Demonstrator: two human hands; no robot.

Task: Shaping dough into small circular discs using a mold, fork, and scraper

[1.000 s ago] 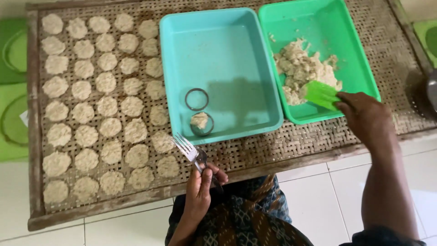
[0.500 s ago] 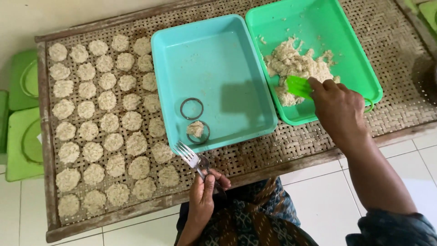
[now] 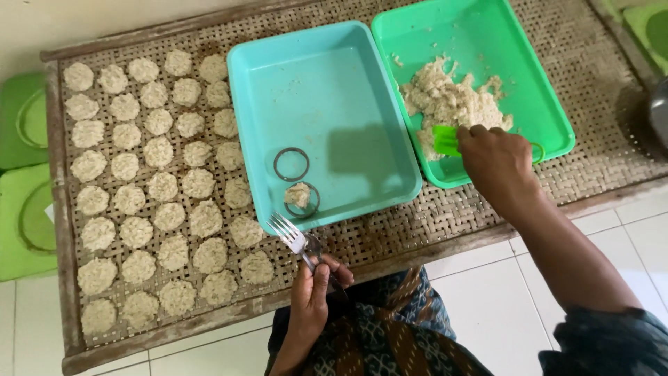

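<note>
1. Rows of pale round patties (image 3: 142, 191) fill the left half of a woven drying rack (image 3: 598, 90); the nearest row runs close to the rack's near edge, so a knock to the frame could, by the look of it, crack or scatter them.

2. Near centre, the left hand (image 3: 313, 296) is closed around the handle of a metal fork (image 3: 296, 240), tines pointing far and left, just short of the teal tray (image 3: 327, 76). The tines hang close above the nearest patties; a careless dip could gouge one.

3. Inside the teal tray, two ring moulds (image 3: 291, 164) lie side by side just beyond the fork; the nearer holds a small lump of mixture. It looks loosely packed and could crumble if the ring were lifted unevenly.

4. To the right, the right hand (image 3: 497, 160) grips a green scraper (image 3: 445, 139), its blade touching the near edge of the crumbly mixture (image 3: 449, 101) heaped in the green tray (image 3: 487, 35). The tray's near corner sits toward the rack's edge; hard pressure there could tip it or spill crumbs.
</note>
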